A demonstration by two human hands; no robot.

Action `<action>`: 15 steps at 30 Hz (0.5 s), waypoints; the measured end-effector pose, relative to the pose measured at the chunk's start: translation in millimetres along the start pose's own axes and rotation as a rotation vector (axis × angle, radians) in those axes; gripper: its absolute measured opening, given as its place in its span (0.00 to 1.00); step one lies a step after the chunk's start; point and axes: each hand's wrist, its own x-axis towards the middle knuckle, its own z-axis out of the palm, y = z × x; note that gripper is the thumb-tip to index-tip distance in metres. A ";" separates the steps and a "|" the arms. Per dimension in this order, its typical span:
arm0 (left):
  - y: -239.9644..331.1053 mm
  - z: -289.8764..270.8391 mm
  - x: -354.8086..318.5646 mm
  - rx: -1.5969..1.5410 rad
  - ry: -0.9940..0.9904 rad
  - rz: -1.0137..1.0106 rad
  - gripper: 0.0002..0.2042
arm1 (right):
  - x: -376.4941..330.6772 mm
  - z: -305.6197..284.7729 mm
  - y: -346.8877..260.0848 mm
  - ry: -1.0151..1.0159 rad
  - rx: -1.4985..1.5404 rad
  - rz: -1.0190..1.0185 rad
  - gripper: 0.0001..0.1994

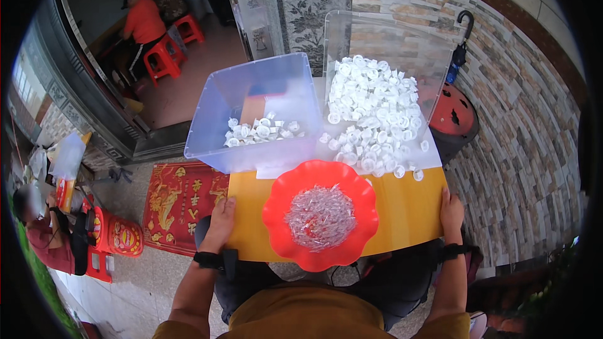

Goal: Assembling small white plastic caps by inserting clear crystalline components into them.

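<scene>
While both hands grip its side edges, the yellow bench (408, 210) carries everything: clear tub (251, 97) back left with few white caps, heaped white caps (374, 116) back right, red scalloped dish (320, 213) of small clear pieces front centre, within reach. Left hand (220, 216) and right hand (451, 210) lie flat, fingers together, probably steadying.

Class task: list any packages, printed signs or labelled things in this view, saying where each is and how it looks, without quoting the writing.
Red mat: floor, left of yellow board; rectangular, gold figures.
Red tin: floor, far left; rounded, yellow labels.
Wall panels: behind clear bins; pale, dark drawings.
</scene>
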 end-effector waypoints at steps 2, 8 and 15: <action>-0.4 -3.3 6.0 0.031 -0.042 -0.025 0.23 | -8.3 -0.6 -1.7 -0.044 -0.005 0.041 0.28; 1.0 -4.9 29.3 0.006 -0.047 0.046 0.20 | -27.3 -0.4 9.5 -0.011 0.053 0.057 0.27; -20.2 -7.0 71.7 0.022 -0.078 0.077 0.21 | -44.8 -1.5 -0.1 -0.003 0.056 0.095 0.26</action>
